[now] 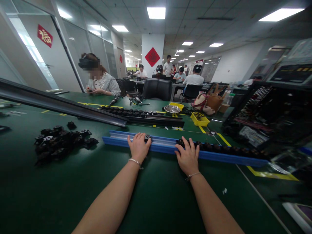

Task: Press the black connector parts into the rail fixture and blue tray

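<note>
A long blue channel rail [161,148] lies across the green table in front of me. My left hand [138,148] is over its left half, with a small black plastic part [147,138] between the index finger and thumb. Over the middle of the rail is my right hand [188,157], its fingers spread and touching the near end of a row of black parts [219,148]. That row fills the rail's right half. Bare channel shows between the two hands. To the left, a loose pile of black plastic parts [57,141] lies on the table.
A long dark rail [60,104] slants in from the left behind the pile. Beyond the blue rail are another black rail [158,121], a metal bowl [172,109] and a yellow tray [200,119]. Dark equipment [263,110] stands right. A person [103,81] sits across the table.
</note>
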Demonstrator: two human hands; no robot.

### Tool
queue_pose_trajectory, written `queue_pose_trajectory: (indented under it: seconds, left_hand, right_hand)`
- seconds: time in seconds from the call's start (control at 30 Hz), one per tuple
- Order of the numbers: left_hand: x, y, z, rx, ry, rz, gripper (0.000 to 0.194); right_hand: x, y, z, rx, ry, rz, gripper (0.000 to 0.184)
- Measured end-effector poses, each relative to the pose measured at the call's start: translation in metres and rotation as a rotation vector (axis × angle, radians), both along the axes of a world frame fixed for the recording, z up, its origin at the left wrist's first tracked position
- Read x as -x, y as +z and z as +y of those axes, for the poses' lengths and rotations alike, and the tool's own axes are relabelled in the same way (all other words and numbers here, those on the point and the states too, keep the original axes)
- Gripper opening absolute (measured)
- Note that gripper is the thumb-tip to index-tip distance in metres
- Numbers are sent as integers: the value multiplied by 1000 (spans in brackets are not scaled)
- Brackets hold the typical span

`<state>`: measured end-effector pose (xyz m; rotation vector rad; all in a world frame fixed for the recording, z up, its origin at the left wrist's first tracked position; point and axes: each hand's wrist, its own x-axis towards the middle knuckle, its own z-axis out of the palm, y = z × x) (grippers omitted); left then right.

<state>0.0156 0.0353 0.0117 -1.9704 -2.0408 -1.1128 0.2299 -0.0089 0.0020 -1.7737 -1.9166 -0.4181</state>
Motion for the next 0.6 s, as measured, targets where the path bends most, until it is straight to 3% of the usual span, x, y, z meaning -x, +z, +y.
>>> queue_pose_trajectory:
  seconds: [0.43,0.6]
  left_hand:
    - [21,2,-1,44,60,-3,33]
    - [41,-3,2,7,61,-12,33]
  right_hand:
    - [0,-1,0,2,9,7,23]
    - [-1,-3,1,-4,13,4,23]
